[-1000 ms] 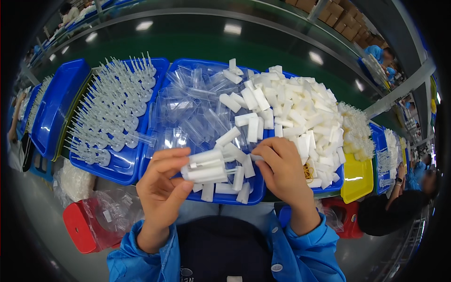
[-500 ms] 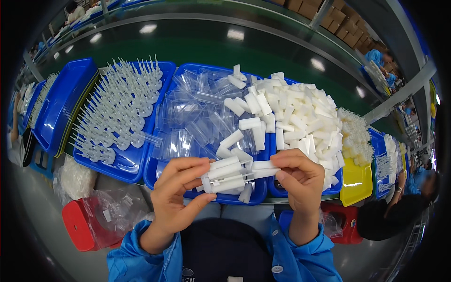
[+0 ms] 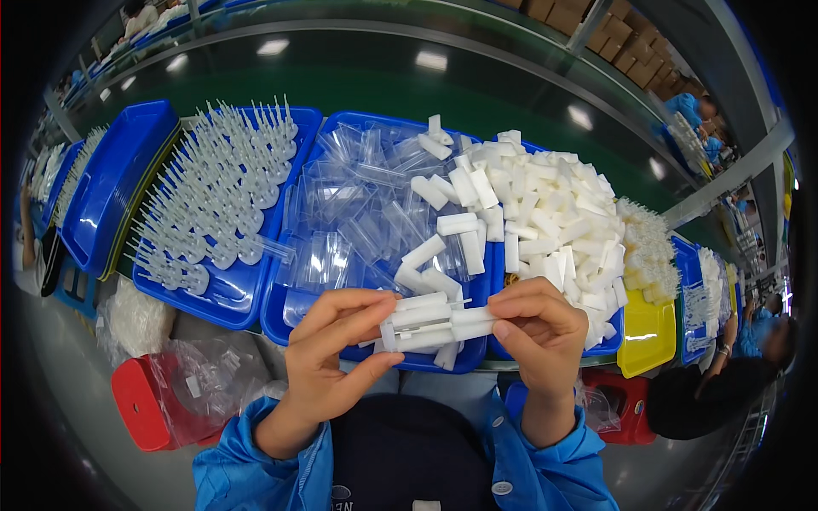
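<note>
My left hand (image 3: 336,349) grips, between thumb and fingers, a pronged white plastic part (image 3: 388,335) whose thin rods point right. White foam blocks (image 3: 422,305) sit along the rods, and one slim rod tip shows past the upper block. A separate white foam block (image 3: 471,323) is pinched in my right hand (image 3: 543,332) between thumb and fingertips. Its left end meets the rod side of the part; how far a rod enters it is hidden. Both hands are just above the front edge of a blue tray (image 3: 294,317) of clear plastic sleeves (image 3: 341,204).
Loose foam blocks (image 3: 554,204) are heaped right of the sleeves. Pronged white parts (image 3: 217,187) fill a blue tray at left, beside stacked blue trays (image 3: 115,183). A yellow tray (image 3: 648,336) is at right. Red stools (image 3: 141,404) flank me below; a green conveyor (image 3: 366,81) runs behind.
The foam block in my right hand has moved left and slightly down, closer against the pronged part. My left hand has shifted slightly right with that part.
</note>
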`<state>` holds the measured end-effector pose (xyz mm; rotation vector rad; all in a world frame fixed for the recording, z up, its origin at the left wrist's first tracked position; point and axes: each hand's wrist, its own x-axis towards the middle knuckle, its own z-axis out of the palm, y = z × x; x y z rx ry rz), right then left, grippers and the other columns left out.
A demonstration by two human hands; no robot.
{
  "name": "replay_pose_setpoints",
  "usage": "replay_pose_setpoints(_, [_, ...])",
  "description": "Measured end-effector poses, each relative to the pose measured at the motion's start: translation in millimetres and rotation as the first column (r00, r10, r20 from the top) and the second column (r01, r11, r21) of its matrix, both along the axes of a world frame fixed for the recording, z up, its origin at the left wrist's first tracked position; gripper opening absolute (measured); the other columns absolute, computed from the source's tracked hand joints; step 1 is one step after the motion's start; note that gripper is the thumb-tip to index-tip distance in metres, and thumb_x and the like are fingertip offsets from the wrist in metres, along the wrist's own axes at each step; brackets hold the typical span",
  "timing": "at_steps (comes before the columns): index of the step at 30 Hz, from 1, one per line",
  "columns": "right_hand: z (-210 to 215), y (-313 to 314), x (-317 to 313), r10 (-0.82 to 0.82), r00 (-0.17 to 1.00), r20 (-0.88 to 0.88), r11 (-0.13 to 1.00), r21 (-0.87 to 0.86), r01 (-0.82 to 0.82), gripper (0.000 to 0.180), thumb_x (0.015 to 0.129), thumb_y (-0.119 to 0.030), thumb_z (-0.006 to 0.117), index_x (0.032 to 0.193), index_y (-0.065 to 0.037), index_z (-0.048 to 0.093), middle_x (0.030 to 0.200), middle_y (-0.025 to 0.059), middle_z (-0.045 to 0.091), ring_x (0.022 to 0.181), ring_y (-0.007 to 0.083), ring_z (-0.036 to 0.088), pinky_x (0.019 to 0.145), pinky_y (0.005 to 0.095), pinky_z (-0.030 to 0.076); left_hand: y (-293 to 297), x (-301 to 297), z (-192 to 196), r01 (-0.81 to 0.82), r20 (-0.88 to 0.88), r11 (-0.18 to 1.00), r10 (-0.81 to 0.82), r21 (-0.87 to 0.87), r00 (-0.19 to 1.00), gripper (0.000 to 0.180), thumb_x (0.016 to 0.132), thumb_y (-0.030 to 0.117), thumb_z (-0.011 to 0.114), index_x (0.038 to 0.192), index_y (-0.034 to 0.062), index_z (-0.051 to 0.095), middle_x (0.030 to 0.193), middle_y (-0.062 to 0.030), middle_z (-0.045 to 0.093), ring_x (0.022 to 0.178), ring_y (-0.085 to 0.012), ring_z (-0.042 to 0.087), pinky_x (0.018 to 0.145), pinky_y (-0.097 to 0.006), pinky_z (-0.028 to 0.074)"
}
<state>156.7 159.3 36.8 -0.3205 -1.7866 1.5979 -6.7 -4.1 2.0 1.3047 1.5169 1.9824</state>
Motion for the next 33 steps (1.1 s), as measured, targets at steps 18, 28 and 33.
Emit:
replay_pose_setpoints(18, [-0.7,0.0,-4.2,-0.028,1.0,0.014,0.993,-0.112,0.029,0.025,0.076,0.016,0.06,0.099,0.009,0.067,0.104,0.0165,0.061,0.092,0.0184,0.064,0.079,0.0261,0.053,-0.5,-4.2,-1.9,-0.018,-0.143,0.999,0.011,-0.045,0.99,0.049,0.072,-0.004,0.078,0.118,-0.005,0.063,0.118,-0.0197,0.058,0.105,-0.0263,0.064,0.081,-0.032,0.059])
replay_pose_setpoints(28, [-2.5,-8.7,-5.0,-0.207,0.977,0.054,0.891,0.423,0.166,0.022,0.07,0.01,0.066,0.09,0.001,0.072,0.096,0.0123,0.065,0.084,0.0189,0.065,0.072,0.0266,0.051,-2.0,-4.4,-2.7,0.013,0.046,0.999,-0.011,-0.035,0.999,0.049,0.074,-0.006,0.076,0.12,-0.0048,0.062,0.119,-0.0192,0.056,0.106,-0.0255,0.062,0.084,-0.032,0.06])
replay_pose_setpoints(33, [-2.6,-9.7,-6.3,-0.193,0.978,0.081,0.93,0.334,0.156,0.021,0.071,0.01,0.066,0.088,0.0,0.073,0.096,0.0115,0.065,0.083,0.0177,0.064,0.072,0.0255,0.051,-1.3,-5.5,-2.9,-0.002,0.016,1.0,0.003,-0.025,1.0,0.049,0.073,-0.005,0.076,0.12,-0.005,0.062,0.12,-0.0199,0.055,0.106,-0.0266,0.062,0.084,-0.033,0.06])
